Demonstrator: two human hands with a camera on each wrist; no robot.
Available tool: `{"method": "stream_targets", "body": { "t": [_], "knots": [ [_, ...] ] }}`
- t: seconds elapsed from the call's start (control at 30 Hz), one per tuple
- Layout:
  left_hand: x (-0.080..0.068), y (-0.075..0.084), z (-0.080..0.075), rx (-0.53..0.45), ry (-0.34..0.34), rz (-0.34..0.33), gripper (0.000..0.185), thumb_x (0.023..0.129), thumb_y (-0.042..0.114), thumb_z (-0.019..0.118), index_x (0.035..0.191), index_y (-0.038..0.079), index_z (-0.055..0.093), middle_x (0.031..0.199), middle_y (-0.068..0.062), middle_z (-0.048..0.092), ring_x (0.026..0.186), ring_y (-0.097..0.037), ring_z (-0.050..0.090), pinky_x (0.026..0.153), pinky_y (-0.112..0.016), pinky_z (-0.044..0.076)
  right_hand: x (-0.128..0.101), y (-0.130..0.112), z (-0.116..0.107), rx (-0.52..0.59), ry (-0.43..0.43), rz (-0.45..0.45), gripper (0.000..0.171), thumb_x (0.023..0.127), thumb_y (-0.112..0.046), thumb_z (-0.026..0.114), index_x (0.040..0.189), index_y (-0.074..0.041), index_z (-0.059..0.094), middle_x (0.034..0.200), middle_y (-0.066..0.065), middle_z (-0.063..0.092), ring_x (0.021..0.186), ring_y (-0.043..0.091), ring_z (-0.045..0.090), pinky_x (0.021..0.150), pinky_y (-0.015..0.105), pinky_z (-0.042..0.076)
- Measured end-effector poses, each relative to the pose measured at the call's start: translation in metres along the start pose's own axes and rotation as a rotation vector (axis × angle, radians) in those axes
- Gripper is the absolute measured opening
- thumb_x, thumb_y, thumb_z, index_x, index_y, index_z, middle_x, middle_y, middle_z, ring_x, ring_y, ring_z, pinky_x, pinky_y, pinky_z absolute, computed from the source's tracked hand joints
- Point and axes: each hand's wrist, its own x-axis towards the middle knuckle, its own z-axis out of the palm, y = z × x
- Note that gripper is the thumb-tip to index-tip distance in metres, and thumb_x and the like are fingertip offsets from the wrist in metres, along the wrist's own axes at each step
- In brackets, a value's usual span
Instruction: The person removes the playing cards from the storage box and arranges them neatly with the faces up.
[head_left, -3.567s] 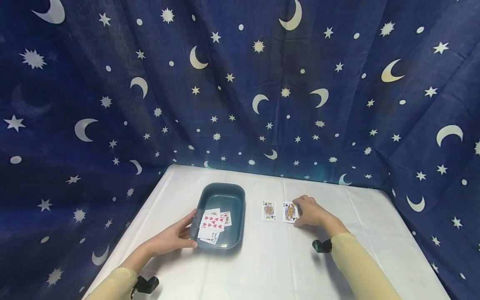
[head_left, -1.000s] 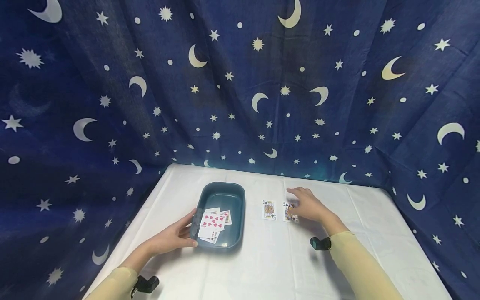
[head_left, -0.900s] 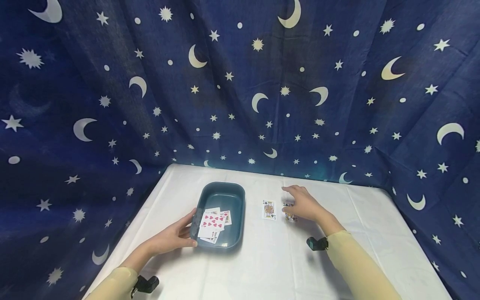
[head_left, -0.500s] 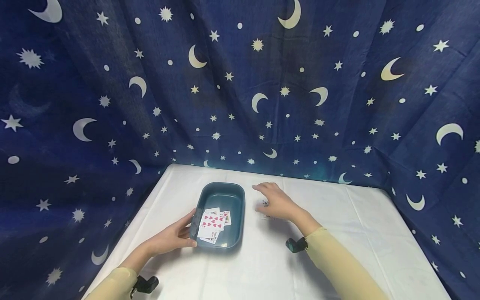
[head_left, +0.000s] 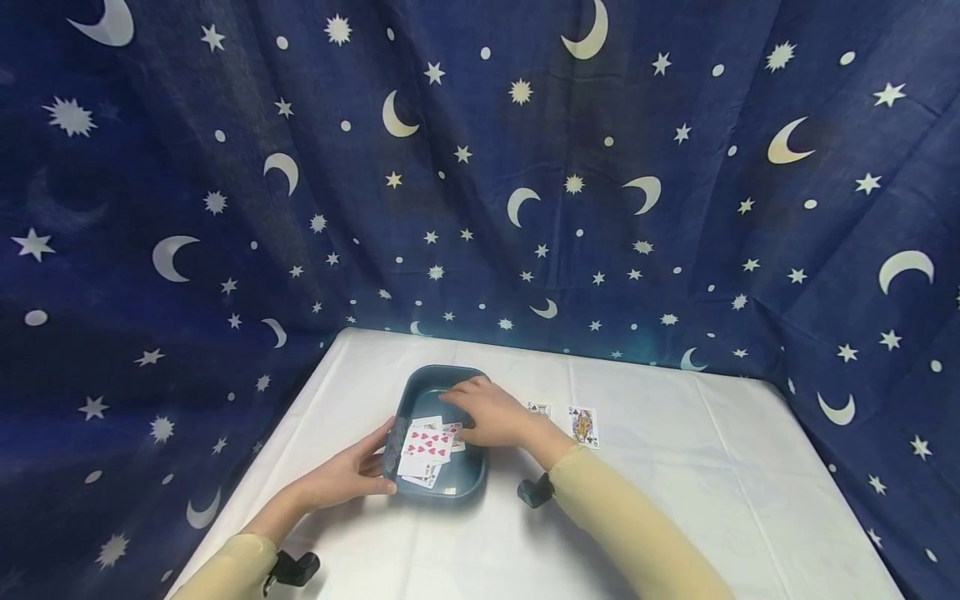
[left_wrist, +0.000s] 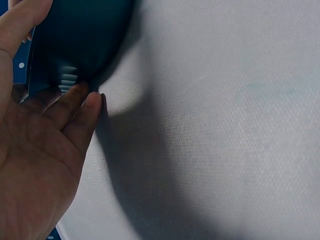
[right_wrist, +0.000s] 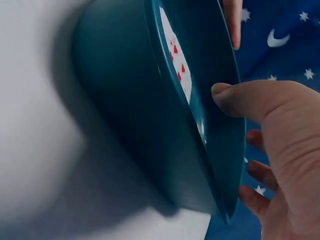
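Over the tray point(head_left: 467, 472), reaches with right hand point(head_left: 491, 414), spread and empty, having crossed past two loose cards point(head_left: 583, 427), leaving both on the cloth point(head_left: 750, 467); touches tray wall with spread left hand point(head_left: 348, 477).

Left hand point(head_left: 340, 477), thumb point(head_left: 381, 486) and fingers point(head_left: 375, 436) spread, right hand point(head_left: 495, 414), thumb extended

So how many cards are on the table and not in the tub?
2 in view, both right of the tub: the farther card shows clearly, and the nearer card is partly hidden by the right wrist. Another might hide behind it.
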Motion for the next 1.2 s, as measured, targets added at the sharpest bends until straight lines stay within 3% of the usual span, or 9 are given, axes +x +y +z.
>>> {"method": "stream_targets", "body": {
  "t": [0.27, 0.53, 0.73, 1.0, 1.2],
  "knots": [
    [0.001, -0.001, 0.0, -0.001, -0.017, 0.015, 0.108, 0.089, 0.021, 0.082, 0.166, 0.018, 0.007, 0.168, -0.021, 0.018, 0.145, -0.042, 0.037, 0.112, -0.034, 0.044, 0.012, -0.016, 0.016, -0.069, -0.098, -0.03, 0.047, 0.095, -0.024, 0.069, 0.141, -0.022, 0.063, 0.146, -0.006, 0.057, 0.138, 0.021, 0.045, 0.121, 0.043, 0.033],
    [0.0, 0.001, -0.001, -0.006, -0.033, 0.031, 0.106, 0.091, 0.018, 0.08, 0.166, 0.018, 0.006, 0.168, -0.021, 0.015, 0.146, -0.042, 0.035, 0.112, -0.031, 0.044, 0.017, -0.033, 0.026, -0.138, -0.225, -0.1, 0.039, 0.102, -0.023, 0.058, 0.139, -0.033, 0.065, 0.15, -0.014, 0.053, 0.141, 0.019, 0.043, 0.121, 0.043, 0.035],
    [0.0, 0.002, -0.001, -0.014, -0.039, 0.029, 0.106, 0.091, 0.017, 0.08, 0.166, 0.018, 0.005, 0.169, -0.021, 0.014, 0.146, -0.041, 0.035, 0.11, -0.028, 0.045, 0.014, -0.041, 0.03, -0.151, -0.307, -0.039, 0.043, 0.103, -0.027, 0.056, 0.144, -0.038, 0.06, 0.154, -0.016, 0.048, 0.142, 0.019, 0.043, 0.12, 0.042, 0.036],
    [0.001, 0.0, -0.003, -0.026, -0.049, 0.045, 0.107, 0.091, 0.015, 0.079, 0.166, 0.016, 0.003, 0.168, -0.022, 0.014, 0.145, -0.043, 0.036, 0.11, -0.029, 0.046, 0.011, -0.046, 0.032, -0.213, -0.32, 0.007, 0.058, 0.092, -0.023, 0.068, 0.147, -0.035, 0.057, 0.156, -0.01, 0.045, 0.137, 0.018, 0.045, 0.116, 0.034, 0.041],
    [0.001, -0.002, -0.003, -0.049, -0.055, 0.047, 0.106, 0.092, 0.015, 0.079, 0.166, 0.017, 0.004, 0.168, -0.022, 0.014, 0.146, -0.042, 0.035, 0.109, -0.028, 0.046, 0.011, -0.043, 0.032, -0.11, -0.27, 0.005, 0.067, 0.079, -0.024, 0.083, 0.142, -0.025, 0.062, 0.146, -0.003, 0.054, 0.125, 0.016, 0.053, 0.105, 0.029, 0.049]
  ]
}}
